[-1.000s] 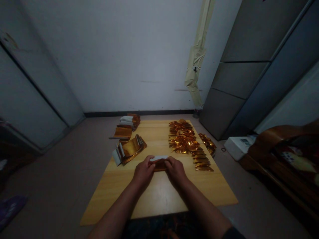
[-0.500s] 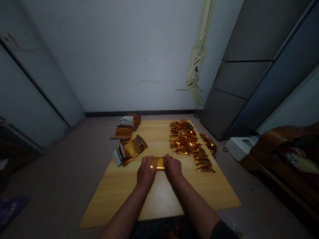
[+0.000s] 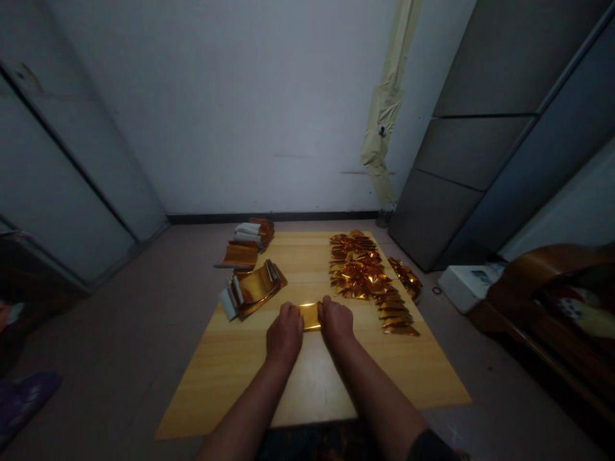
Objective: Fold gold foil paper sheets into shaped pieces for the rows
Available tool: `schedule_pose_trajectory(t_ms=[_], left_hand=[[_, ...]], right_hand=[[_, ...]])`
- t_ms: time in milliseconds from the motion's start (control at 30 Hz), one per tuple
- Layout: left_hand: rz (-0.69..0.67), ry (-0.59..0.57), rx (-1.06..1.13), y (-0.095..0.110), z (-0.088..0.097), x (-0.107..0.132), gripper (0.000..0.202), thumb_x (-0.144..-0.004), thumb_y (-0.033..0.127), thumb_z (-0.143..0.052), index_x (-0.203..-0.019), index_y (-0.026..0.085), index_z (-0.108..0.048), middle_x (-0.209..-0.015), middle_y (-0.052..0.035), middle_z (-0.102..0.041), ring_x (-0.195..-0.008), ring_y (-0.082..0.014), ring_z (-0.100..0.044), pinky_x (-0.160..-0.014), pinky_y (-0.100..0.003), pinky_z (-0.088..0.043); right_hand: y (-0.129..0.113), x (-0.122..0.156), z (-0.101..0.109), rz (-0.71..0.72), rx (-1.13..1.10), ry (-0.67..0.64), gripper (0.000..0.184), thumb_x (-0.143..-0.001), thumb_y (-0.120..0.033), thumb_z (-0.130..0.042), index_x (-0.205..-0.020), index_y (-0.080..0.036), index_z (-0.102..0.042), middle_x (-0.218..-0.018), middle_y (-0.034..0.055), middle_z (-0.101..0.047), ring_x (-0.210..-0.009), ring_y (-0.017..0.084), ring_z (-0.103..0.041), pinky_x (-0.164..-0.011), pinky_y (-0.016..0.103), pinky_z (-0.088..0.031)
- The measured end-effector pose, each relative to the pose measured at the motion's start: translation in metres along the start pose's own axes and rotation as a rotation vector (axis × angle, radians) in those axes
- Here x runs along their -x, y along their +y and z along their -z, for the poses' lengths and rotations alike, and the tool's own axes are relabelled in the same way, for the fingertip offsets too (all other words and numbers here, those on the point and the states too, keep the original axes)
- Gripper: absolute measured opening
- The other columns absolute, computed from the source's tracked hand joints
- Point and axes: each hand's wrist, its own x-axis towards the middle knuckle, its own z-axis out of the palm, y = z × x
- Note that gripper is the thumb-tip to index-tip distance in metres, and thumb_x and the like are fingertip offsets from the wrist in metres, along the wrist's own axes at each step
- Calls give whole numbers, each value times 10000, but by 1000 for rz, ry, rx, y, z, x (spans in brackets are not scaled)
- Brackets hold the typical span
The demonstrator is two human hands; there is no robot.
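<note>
A small piece of shiny gold foil paper lies between my hands, low over the wooden table. My left hand grips its left end with curled fingers. At the right end, my right hand is closed on the same sheet. The fingertips and the sheet's underside are hidden. To the left of my hands rests a stack of curled gold sheets with grey-white edges. On the right side of the table sit rows of folded gold foil pieces, several of them overlapping.
More curled sheets lie at the table's back left. Another pile of gold pieces sits just past its right edge. A white box and a carved wooden seat stand at right, a grey refrigerator behind them.
My left hand has shifted slightly on the foil, its thumb no longer lying across the top, so more of the gold face shows. The whole view has moved a little.
</note>
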Motion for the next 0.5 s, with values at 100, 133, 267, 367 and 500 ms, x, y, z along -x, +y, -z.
schedule_pose_trajectory(t_ms=[100, 133, 267, 367, 500], left_hand=[[15, -23, -54, 1, -1, -1, 249, -957, 273, -409, -1063, 207, -625, -1324, -74, -532, -942, -161, -646, -730, -260, -476], [20, -29, -65, 1, -1, -1, 256, -957, 275, -406, -1062, 205, -628, -1349, -75, -521, -949, -166, -647, -738, -266, -479], [28, -43, -75, 3, 0, 0, 274, -960, 280, -397, -1080, 210, -633, -1376, -71, -518, -965, -179, -649, -759, -282, -483], [36, -58, -75, 4, 2, 0, 274, -961, 283, -398, -1089, 215, -631, -1374, -78, -524, -970, -181, -646, -768, -286, -480], [25, -61, -82, 5, 2, 0, 260, -958, 268, -401, -1085, 209, -620, -1365, -90, -531, -963, -192, -645, -773, -300, -481]], right_hand=[[0, -1, 1, -14, -10, 1, 279, -1003, -329, -379, -1046, -173, -606, -893, 123, -736, -827, 231, -713, -660, 273, -457], [0, -1, 1, -16, -14, -3, 275, -1001, -326, -383, -1049, -172, -606, -894, 121, -736, -831, 231, -713, -661, 272, -457], [0, 0, 2, -21, -26, -18, 272, -999, -325, -387, -1057, -169, -602, -900, 124, -732, -841, 225, -711, -666, 268, -459], [-1, 2, 5, -20, -35, -27, 271, -1002, -328, -382, -1064, -173, -596, -900, 126, -732, -841, 225, -711, -674, 278, -468], [-2, 4, 9, -30, -33, -44, 246, -994, -313, -403, -1066, -171, -591, -914, 127, -731, -851, 237, -711, -675, 286, -475]])
